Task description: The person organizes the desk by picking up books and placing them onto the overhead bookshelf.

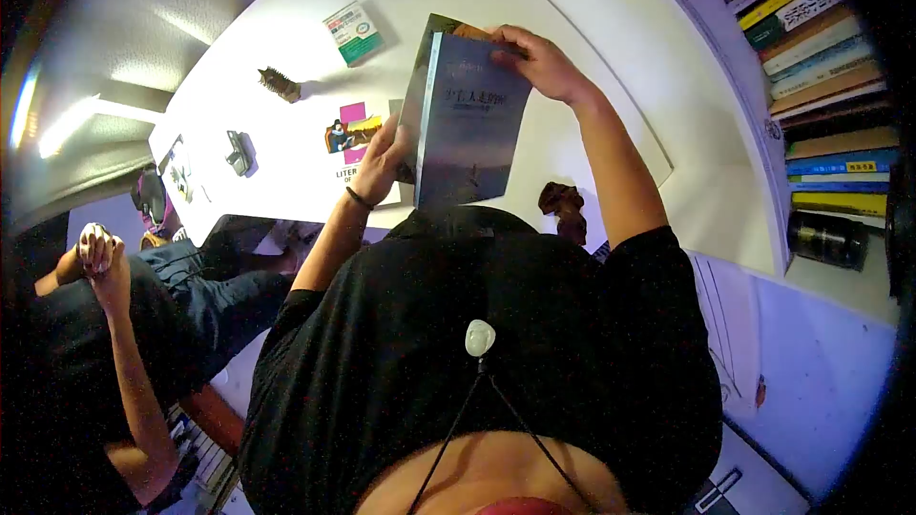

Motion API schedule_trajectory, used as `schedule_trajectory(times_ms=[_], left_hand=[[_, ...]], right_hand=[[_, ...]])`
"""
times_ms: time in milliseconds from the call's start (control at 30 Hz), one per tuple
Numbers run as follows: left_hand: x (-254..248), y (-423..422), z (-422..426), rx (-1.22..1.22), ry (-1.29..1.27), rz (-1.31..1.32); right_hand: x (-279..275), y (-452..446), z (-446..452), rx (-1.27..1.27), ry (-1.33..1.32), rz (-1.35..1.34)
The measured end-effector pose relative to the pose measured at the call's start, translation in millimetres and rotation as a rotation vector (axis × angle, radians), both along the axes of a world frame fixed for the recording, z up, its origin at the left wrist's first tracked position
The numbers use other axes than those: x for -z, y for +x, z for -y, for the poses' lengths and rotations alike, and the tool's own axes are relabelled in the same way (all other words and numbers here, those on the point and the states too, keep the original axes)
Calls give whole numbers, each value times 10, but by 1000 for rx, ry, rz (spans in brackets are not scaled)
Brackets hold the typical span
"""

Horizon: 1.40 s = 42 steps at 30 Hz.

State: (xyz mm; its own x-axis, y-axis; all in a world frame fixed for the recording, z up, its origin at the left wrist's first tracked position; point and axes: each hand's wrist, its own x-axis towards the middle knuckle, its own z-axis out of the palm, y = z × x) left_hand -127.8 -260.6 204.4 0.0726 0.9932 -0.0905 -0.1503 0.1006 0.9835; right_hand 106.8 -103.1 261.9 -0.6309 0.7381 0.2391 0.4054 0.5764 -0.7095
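Note:
A grey-blue book (472, 124) is held upright above the white table, its cover with dark lettering facing me. Behind it shows part of another cover or book (420, 76), dark with a brownish top; I cannot tell whether the two are joined. My left hand (384, 157) is closed round the lower left side, a dark band on its wrist. At the upper right corner my right hand (539, 62) grips the book, its fingers bent over the top edge. Left of the book, a white printed item with magenta patches (353, 114) lies on the table.
On the white table (296, 153) stand a green-and-white box (353, 33), a small spiky brown figure (279, 84) and a small dark device (239, 153). A brown carved object (563, 210) is near the right edge. Bookshelves (778, 172) line the right. Another person's clasped hands (100, 253) are at left.

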Motion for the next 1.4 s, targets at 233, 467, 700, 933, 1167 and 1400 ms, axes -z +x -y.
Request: schedule_trajectory(times_ms=[233,467,700,933,1167,1400], left_hand=[[-2,35,132,19,-39,41],[94,-54,-195,101,23,-276],[-509,115,-229,11,167,119],[-1066,222,-585,-164,564,142],[-1524,32,-1322,-489,896,128],[-2463,373,-1980,-515,1036,41]], right_hand=[[-58,61,8,43,-351,11],[-299,18,52,100,-329,85],[-1471,-365,301,-14,123,75],[-2231,-433,113,3,544,19],[-1666,-91,-1176,674,247,-1040],[-1832,-209,-1655,856,409,-1048]])
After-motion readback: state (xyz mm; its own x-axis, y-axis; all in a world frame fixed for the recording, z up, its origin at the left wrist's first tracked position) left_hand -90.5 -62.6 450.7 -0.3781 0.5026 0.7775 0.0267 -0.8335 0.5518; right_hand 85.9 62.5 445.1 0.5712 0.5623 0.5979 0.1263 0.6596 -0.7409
